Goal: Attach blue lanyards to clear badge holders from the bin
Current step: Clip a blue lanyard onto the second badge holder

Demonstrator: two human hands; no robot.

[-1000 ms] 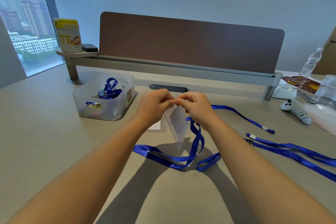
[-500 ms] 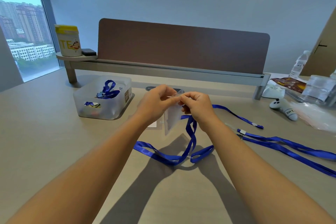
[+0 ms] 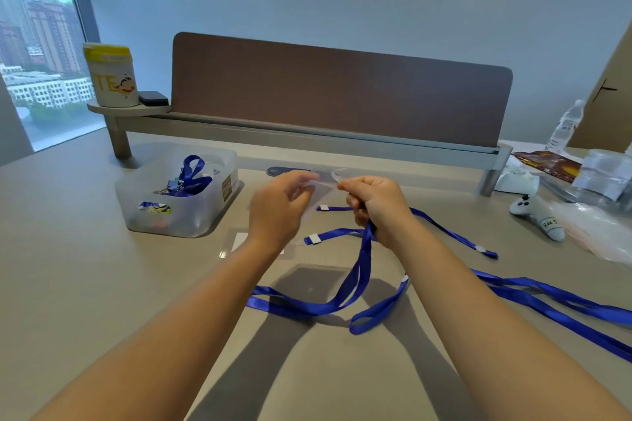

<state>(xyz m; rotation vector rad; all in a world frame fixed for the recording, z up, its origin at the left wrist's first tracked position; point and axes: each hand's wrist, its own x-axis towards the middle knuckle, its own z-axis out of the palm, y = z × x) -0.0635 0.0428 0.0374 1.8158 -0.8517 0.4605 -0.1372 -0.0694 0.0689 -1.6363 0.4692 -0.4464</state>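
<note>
My left hand (image 3: 278, 207) and my right hand (image 3: 376, 203) hold a clear badge holder (image 3: 316, 196) between them above the table. The right hand also grips a blue lanyard (image 3: 359, 270) whose ribbon hangs down and loops on the table. Its ends with white tags (image 3: 313, 238) stick out to the left of that hand. The frosted plastic bin (image 3: 178, 208) stands at the left with more blue lanyards inside. Another clear badge holder (image 3: 236, 244) lies flat on the table below my left wrist.
More blue lanyards (image 3: 554, 304) lie at the right. A small white toy (image 3: 537, 217), clear bags, a snack packet and a water bottle (image 3: 564, 128) crowd the far right. A desk divider with a shelf (image 3: 307, 138) runs across the back, a yellow-lidded tub (image 3: 109, 77) on its left end.
My hands have risen a little and moved apart, tilting the badge holder flatter. The lanyard's tagged ends now show beside my right hand.
</note>
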